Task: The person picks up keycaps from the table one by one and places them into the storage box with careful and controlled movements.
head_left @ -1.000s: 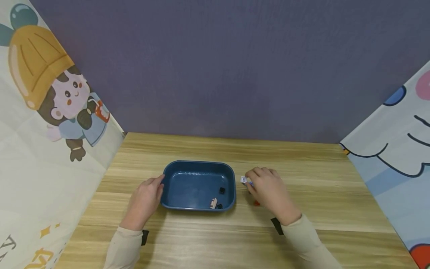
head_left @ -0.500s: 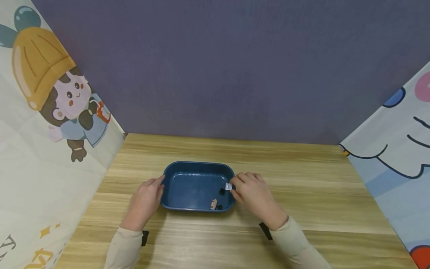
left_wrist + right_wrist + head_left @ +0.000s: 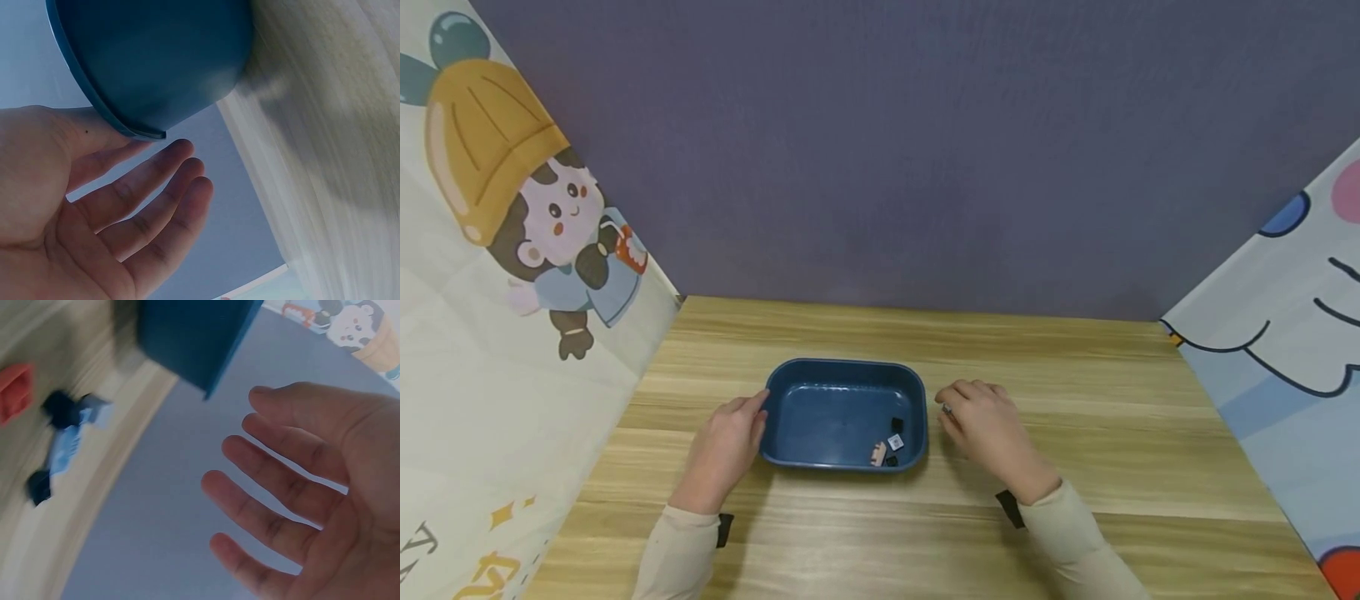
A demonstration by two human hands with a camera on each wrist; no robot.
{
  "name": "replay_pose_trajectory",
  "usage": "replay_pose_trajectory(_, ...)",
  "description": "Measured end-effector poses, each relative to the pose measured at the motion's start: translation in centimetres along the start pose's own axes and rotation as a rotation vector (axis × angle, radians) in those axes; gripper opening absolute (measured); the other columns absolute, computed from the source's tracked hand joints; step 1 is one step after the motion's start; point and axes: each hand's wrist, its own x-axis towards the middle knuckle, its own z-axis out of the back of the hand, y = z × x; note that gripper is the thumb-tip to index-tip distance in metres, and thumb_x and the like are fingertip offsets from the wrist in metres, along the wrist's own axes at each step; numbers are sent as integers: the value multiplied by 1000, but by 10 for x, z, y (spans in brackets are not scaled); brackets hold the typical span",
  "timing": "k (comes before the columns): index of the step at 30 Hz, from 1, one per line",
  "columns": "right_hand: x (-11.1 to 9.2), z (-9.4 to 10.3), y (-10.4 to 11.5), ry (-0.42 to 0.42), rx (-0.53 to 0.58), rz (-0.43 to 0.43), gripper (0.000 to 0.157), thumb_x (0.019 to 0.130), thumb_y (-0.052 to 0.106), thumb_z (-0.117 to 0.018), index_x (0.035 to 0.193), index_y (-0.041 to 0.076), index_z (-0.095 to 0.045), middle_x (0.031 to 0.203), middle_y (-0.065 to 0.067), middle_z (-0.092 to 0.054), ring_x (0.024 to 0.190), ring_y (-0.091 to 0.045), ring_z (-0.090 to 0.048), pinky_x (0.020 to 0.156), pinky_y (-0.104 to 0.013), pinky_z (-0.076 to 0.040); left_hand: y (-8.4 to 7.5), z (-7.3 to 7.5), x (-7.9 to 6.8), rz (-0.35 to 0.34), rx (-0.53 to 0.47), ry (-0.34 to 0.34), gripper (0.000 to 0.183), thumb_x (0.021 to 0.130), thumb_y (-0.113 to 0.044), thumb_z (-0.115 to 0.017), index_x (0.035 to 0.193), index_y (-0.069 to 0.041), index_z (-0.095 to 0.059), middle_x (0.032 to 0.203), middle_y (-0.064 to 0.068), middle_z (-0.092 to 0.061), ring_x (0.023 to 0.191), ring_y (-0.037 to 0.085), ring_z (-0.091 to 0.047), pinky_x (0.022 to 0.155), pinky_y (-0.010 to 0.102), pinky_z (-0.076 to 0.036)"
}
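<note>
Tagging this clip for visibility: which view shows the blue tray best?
The head view: it shows the blue tray nearly whole, with small pieces inside. The left wrist view shows only a cropped outer end, the left hand at its rim; the right wrist view, only part of its outside.

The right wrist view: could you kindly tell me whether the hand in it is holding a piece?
No, the right hand has nothing between its fingers, and the red piece lies apart on the table.
</note>
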Motion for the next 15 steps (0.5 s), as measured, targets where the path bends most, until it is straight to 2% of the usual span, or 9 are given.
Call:
replay_pose_trajectory(8,-13,-17,-38,51,-34,-63,27,83,13,-83,106,7,-73,101,-7,-70,90,-29,-67,83,-56,-54,-1,0,1,1,1,-2,31,91,1,-69,122,7,-66,100,21,-70,85,36,-69,69,47,-59)
replay_pose_trajectory(15,-19,-34,-61,139,-25,-123,28,83,11,-82,109,6,-72,98,-8,-69,88,-29,-66,80,-56,-55,-1,-1,0,-4,-1,-13,31,90,2,-70,121,8,-67,98,21,-70,85,37,-69,68,47,-59)
